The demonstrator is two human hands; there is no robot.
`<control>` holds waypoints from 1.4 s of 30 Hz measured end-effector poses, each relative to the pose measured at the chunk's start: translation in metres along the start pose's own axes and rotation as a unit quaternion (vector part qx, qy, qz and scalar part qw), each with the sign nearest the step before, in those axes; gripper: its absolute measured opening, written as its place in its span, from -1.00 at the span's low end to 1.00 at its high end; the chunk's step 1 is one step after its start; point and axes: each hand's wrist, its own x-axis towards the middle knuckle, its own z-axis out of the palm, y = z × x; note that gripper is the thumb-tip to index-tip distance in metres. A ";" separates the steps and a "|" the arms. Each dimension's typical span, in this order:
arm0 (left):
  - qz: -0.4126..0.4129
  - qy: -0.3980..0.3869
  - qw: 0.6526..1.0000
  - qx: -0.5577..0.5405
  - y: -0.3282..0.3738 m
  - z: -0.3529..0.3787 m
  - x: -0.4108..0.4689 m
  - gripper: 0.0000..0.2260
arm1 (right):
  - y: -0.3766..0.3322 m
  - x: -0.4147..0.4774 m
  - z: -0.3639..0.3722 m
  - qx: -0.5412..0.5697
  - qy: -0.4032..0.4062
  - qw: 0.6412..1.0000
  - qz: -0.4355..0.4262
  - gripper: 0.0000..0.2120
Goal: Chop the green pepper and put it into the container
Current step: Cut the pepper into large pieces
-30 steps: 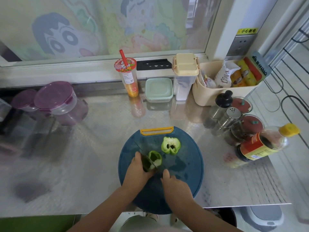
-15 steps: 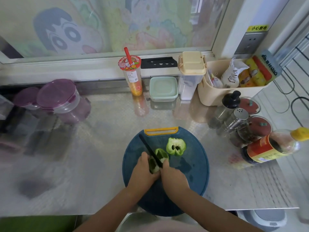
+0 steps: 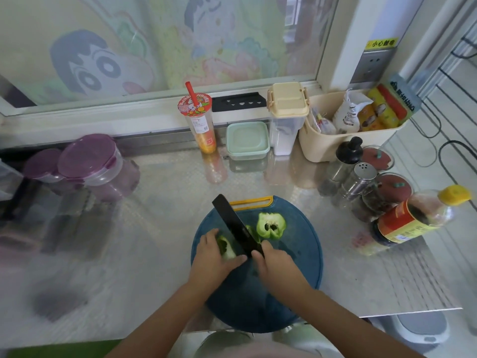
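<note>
Since half a second ago the knife (image 3: pixel 233 223) has turned from edge-on to showing the flat of its black blade, its tip now near the yellow handle (image 3: pixel 251 201) of the cutting board (image 3: pixel 296 259). Right hand (image 3: pixel 277 267): fingers curled round the knife handle, which is wholly hidden inside the grip. Left hand (image 3: pixel 214 262): fingers bent over the pepper piece (image 3: pixel 225 246), holding it on the board just left of the blade; most of that piece is covered by the fingers. A narrow green strip (image 3: pixel 251 232) shows just right of the blade (whether it is cut free cannot be told). The pepper half (image 3: pixel 271 226) lies cut side up, apart from both hands. The mint-lidded container (image 3: pixel 247 138) stands closed at the back of the steel counter (image 3: pixel 154 228), well apart from the board. The board's near edge overhangs the counter. Purple-lidded jars (image 3: pixel 87 158) at left are blurred.
</note>
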 end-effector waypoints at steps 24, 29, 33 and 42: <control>0.126 -0.067 0.988 0.063 0.078 0.042 0.031 -0.40 | 0.048 -0.030 -0.020 0.035 0.084 0.987 0.131 -0.76; 0.107 -0.035 0.991 0.067 0.081 0.045 0.022 -0.44 | 0.052 -0.033 -0.013 0.000 0.069 0.988 0.135 -0.76; 0.107 -0.041 0.989 0.089 0.081 0.044 0.020 -0.40 | 0.052 -0.035 -0.006 -0.033 0.068 0.988 0.134 -0.74; 0.113 -0.045 0.986 0.117 0.086 0.042 0.019 -0.45 | 0.042 -0.033 -0.001 -0.075 0.044 0.988 0.127 -0.78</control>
